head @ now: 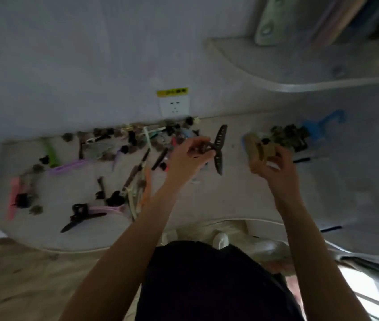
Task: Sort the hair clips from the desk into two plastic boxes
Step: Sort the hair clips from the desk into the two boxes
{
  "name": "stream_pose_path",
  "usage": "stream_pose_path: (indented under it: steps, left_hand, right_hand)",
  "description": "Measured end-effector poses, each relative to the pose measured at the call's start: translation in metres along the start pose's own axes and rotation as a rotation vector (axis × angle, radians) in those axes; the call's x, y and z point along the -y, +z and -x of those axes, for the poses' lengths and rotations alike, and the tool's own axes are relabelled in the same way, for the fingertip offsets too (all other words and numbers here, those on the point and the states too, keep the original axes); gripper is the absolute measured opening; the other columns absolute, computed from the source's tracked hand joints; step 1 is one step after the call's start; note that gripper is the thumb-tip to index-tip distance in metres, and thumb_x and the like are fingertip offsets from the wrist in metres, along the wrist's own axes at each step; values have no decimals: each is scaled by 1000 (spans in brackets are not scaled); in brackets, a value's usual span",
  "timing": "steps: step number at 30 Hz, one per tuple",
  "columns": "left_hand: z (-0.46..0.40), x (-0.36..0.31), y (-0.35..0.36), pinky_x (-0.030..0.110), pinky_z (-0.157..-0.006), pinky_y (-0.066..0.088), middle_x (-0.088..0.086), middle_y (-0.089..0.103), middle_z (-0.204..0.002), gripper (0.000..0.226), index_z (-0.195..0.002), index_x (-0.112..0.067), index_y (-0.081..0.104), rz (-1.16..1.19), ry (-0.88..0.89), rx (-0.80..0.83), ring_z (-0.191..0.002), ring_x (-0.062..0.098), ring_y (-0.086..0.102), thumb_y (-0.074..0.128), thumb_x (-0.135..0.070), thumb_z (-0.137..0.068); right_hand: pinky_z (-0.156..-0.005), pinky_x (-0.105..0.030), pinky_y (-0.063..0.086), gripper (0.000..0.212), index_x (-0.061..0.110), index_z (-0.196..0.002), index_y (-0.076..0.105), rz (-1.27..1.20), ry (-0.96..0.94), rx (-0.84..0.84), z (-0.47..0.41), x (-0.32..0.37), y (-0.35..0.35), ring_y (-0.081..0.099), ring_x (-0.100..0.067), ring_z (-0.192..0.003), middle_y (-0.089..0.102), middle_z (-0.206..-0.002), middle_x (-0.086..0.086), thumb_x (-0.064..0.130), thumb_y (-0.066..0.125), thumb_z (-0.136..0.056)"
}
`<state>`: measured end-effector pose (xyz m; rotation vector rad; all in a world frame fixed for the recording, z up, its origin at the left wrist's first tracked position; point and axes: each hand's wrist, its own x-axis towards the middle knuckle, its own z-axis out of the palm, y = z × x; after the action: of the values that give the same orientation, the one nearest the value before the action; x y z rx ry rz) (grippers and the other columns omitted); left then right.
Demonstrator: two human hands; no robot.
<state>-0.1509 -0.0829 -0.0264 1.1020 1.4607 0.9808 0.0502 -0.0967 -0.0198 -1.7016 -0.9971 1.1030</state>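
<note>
My left hand point(189, 156) is raised over the middle of the desk and grips a large dark claw clip point(219, 149), whose jaws are spread apart. My right hand point(274, 165) holds a tan claw clip point(256, 149) further right. Behind that hand stands a clear plastic box point(309, 144) with a heap of dark clips point(288, 135) inside. Many hair clips point(119, 144) in black, brown, pink, purple and green lie scattered over the left half of the white desk point(230, 195). The picture is blurred. A second box cannot be made out.
A white wall socket point(174, 105) with a yellow label sits above the desk's back edge. A blue plastic object point(323, 123) lies at the far right of the desk. A curved white shelf point(299, 72) hangs above. Wooden floor point(21, 279) shows at the lower left.
</note>
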Motion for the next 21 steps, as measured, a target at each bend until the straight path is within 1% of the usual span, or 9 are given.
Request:
stream_pose_path:
  steps: [1,3,4,7,10,13,15,18,21]
  left_hand:
    - [-4,-11,28,9,-70,50,1,63,-90,29,-108,-7,62,-22,42,36,-68,-12,60,70,-7,-80]
    - [-13,-27,70,11,-73,50,3,64,-93,27,-105,-10,64,-34,92,55,-67,-15,59,72,-9,-79]
    - [-19,-33,89,14,-74,51,4,65,-95,26,-103,-12,64,-55,108,52,-68,-12,60,73,-12,-78]
    - [-38,-43,133,30,-83,54,7,69,-100,30,-102,-15,67,-203,150,-20,-83,11,66,75,-29,-76]
    - [-54,-45,154,30,-87,49,8,66,-107,39,-107,-16,65,-453,161,-64,-96,22,63,68,-42,-79]
    - [-59,-40,161,35,-89,47,14,58,-116,39,-115,-9,59,-642,154,-26,-101,28,61,58,-36,-88]
    - [-58,-32,158,38,-92,46,14,56,-121,36,-120,-9,57,-751,194,-4,-105,30,58,54,-30,-90]
    - [-56,-17,149,34,-98,36,11,54,-125,38,-122,-12,56,-869,330,3,-120,28,44,58,-27,-87]
    - [-54,-3,141,37,-105,33,8,45,-138,53,-131,-15,48,-881,325,58,-131,25,35,63,-32,-83]
  right_hand:
    - [-64,-18,55,55,11,-126,47,16,-19,-56,-7,0,-21,54,-16,-101,54,-114,-7,6,72,-77]
    - [-76,-36,56,55,11,-124,48,53,-48,-116,-21,1,-49,59,-20,-97,58,-111,-10,14,74,-75]
    - [-80,-38,55,56,12,-125,47,84,-67,-133,-27,3,-65,59,-21,-97,59,-113,-12,17,74,-76]
    - [-69,-10,47,58,13,-132,41,162,-113,-160,-48,10,-98,55,-15,-97,55,-117,-5,20,69,-82]
    - [-67,-8,42,57,16,-132,41,201,-137,-120,-68,14,-115,53,-11,-97,54,-112,1,24,68,-83]
    - [-60,0,38,56,15,-130,43,257,-171,-69,-88,10,-121,55,-14,-98,57,-112,-2,24,69,-82]
    - [-70,-6,40,58,11,-130,43,364,-246,-36,-100,9,-118,56,-18,-103,57,-120,-8,26,70,-80]
    - [-91,-36,46,63,9,-131,43,623,-394,-1,-116,5,-107,55,-29,-109,57,-122,-15,33,69,-78]
    - [-97,-44,36,65,13,-131,42,965,-398,109,-121,-4,-90,45,-36,-119,51,-128,-18,42,66,-79]
